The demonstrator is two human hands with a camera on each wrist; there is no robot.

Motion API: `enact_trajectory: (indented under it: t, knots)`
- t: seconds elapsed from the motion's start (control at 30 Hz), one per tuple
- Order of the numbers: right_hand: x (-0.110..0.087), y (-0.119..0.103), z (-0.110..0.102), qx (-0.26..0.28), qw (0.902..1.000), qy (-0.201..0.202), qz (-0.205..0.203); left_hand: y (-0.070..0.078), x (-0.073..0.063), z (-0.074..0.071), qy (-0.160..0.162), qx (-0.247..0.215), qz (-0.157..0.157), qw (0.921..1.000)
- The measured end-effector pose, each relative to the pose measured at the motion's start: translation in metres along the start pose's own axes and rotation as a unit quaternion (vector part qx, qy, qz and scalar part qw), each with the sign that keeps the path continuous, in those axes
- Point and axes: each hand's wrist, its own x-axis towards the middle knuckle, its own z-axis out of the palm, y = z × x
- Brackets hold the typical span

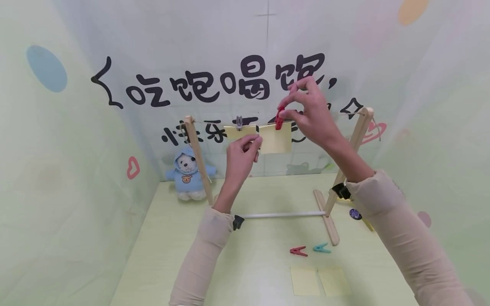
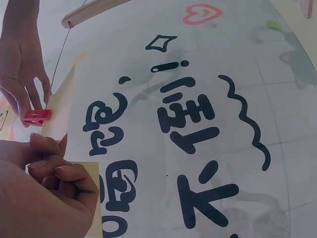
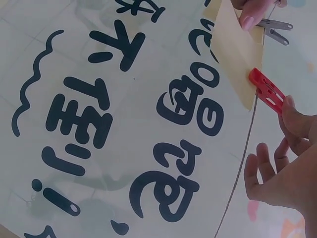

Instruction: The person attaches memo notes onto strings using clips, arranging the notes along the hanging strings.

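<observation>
A thin string runs across a wooden frame. On it hangs a pale yellow paper note, its left edge pinched between the thumb and fingers of my left hand. My right hand pinches the handle end of a red clothespin, whose other end sits over the note's top edge at the string. Just left of it, another yellow note hangs from a grey clothespin, partly hidden behind my left hand.
On the table lie a red clothespin, a teal clothespin and two yellow notes. A plush toy in blue stands behind the frame's left post. A white bar joins the frame low down. A dark oval object lies at right.
</observation>
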Motion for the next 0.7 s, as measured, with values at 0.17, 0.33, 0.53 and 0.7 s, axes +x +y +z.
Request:
enact_trajectory:
  t: [0.17, 0.33, 0.53, 0.7]
  knots:
    - [-0.0006, 0.0013, 0.0053, 0.001, 0.9999, -0.016, 0.001, 0.0013, 0.0, -0.0028, -0.004, 0.007, 0.004, 1.0]
    - [-0.0012, 0.0005, 0.0067, -0.022, 0.9992, -0.032, 0.005, 0.0, 0.0007, -0.0038, -0.007, 0.007, 0.003, 0.9999]
    - [-0.003, -0.0013, 0.0053, -0.045, 0.9977, -0.051, 0.005, -0.0015, 0.002, -0.0024, -0.008, 0.007, 0.004, 0.9999]
    - [-0.0086, -0.0038, 0.0023, -0.032, 0.9976, -0.06, 0.014, -0.0029, 0.0022, -0.0018, -0.004, 0.004, -0.002, 1.0]
